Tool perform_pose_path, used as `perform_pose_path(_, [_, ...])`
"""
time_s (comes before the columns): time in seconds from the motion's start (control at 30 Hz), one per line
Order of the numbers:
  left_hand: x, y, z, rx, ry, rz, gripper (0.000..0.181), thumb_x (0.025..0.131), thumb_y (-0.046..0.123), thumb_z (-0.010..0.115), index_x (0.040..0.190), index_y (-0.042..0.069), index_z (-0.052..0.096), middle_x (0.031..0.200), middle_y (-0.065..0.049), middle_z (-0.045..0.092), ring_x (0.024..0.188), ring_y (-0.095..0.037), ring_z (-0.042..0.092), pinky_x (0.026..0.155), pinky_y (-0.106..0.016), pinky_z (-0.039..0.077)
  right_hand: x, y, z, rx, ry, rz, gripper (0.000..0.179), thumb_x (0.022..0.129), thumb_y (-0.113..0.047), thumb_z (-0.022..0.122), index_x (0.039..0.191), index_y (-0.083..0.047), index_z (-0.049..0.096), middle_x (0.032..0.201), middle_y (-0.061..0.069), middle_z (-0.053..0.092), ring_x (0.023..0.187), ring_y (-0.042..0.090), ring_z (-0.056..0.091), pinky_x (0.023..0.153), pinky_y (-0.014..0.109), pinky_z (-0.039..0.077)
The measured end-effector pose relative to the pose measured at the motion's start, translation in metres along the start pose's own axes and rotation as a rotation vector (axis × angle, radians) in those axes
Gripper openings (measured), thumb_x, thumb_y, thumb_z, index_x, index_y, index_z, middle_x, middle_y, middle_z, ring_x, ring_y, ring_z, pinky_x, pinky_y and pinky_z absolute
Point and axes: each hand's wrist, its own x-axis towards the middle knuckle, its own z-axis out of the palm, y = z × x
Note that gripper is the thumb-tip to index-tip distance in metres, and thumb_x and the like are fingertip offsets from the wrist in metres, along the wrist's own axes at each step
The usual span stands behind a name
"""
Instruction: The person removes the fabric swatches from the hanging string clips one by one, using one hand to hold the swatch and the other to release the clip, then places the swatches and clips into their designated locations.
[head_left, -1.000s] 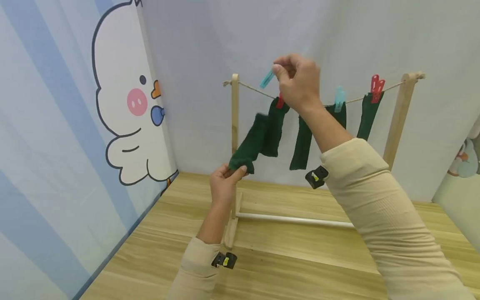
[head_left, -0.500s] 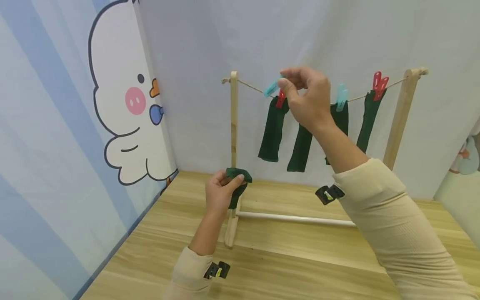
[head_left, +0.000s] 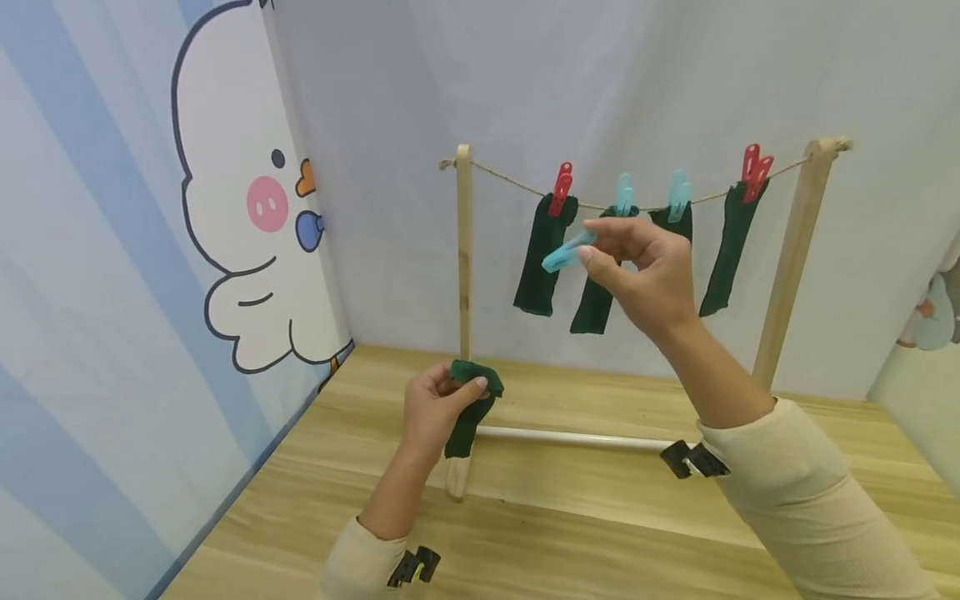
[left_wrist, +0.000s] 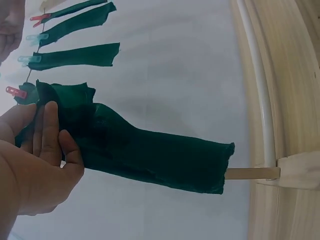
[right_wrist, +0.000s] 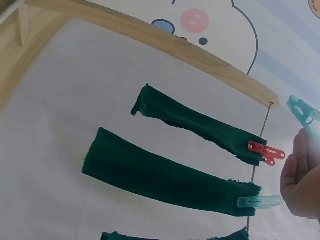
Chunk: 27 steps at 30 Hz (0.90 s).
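Observation:
My left hand [head_left: 433, 410] pinches the upper end of a dark green sock [head_left: 467, 427] between thumb and fingers, in front of the rack's left post. In the left wrist view the sock [left_wrist: 170, 160] stretches out past my fingers, its far end loose. My right hand [head_left: 651, 271] holds a light blue clothespin [head_left: 564, 253] between thumb and fingertips, in front of the hanging socks and lower than the line. Several more green socks hang from a rope [head_left: 507, 176], among them one [head_left: 542, 267] under a red clothespin [head_left: 561, 190] and another under a blue clothespin [head_left: 625, 197].
The rope runs between a left wooden post [head_left: 464, 250] and a right wooden post [head_left: 797, 258]. A white rod [head_left: 577, 437] joins the rack low down, over the wooden tabletop [head_left: 585, 508]. A pale curtain [head_left: 390, 208] hangs behind, with a cartoon-printed panel [head_left: 217, 183] at the left.
The held sock has swung down from a slant to hang below my left hand, which has lowered. My right hand has come down and right from the line with the blue clothespin.

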Motion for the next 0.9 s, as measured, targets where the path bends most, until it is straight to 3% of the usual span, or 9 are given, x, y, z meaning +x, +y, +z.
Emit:
perform_pose_path(0.13, [-0.005,0.0,-0.003,-0.006,-0.013,-0.033,0.013,0.081,0.001,0.07,0.088,-0.007,0.063,0.077,-0.012,0.067,0.073,-0.029,0.066,0.07,-0.043,0.053,-0.016,0.004,-0.004,0.015,-0.053,0.023,0.021,0.08,0.002,0.064,0.099,0.011,0.064,0.079,0.007,0.067,0.071,0.012,0.059,0.066,0.022,0.047])
perform_pose_path(0.23, [-0.009,-0.001,-0.005,-0.01,-0.024,-0.046,0.014,0.082,0.001,0.069,0.089,-0.009,0.062,0.078,-0.011,0.067,0.072,-0.027,0.066,0.071,-0.045,0.053,-0.029,0.006,-0.005,0.023,-0.081,0.04,0.021,0.078,0.006,0.064,0.099,0.011,0.064,0.079,0.006,0.066,0.07,0.012,0.058,0.066,0.022,0.047])
perform_pose_path(0.4, [-0.014,-0.001,-0.01,-0.012,-0.043,-0.063,0.014,0.082,-0.001,0.069,0.089,-0.01,0.06,0.079,-0.011,0.067,0.071,-0.024,0.065,0.069,-0.037,0.053,-0.056,0.011,-0.01,0.058,-0.089,0.091,0.022,0.073,0.017,0.065,0.094,0.012,0.063,0.077,0.001,0.065,0.068,0.012,0.057,0.066,0.02,0.048])
perform_pose_path(0.7, [-0.02,-0.003,-0.025,0.043,-0.015,-0.121,0.012,0.083,-0.001,0.068,0.089,-0.008,0.06,0.08,-0.013,0.066,0.075,-0.029,0.064,0.071,-0.044,0.052,-0.101,0.023,-0.023,0.205,-0.093,0.143,0.032,0.074,0.023,0.058,0.104,0.012,0.061,0.085,0.01,0.065,0.074,0.014,0.059,0.068,0.02,0.048])
perform_pose_path(0.9, [-0.022,-0.011,-0.034,0.075,0.015,-0.161,0.016,0.083,0.002,0.068,0.091,-0.009,0.06,0.082,-0.013,0.066,0.077,-0.028,0.064,0.073,-0.045,0.052,-0.129,0.03,-0.031,0.15,-0.054,0.295,0.032,0.077,0.021,0.059,0.105,0.005,0.063,0.086,0.009,0.064,0.077,0.013,0.059,0.067,0.019,0.048])
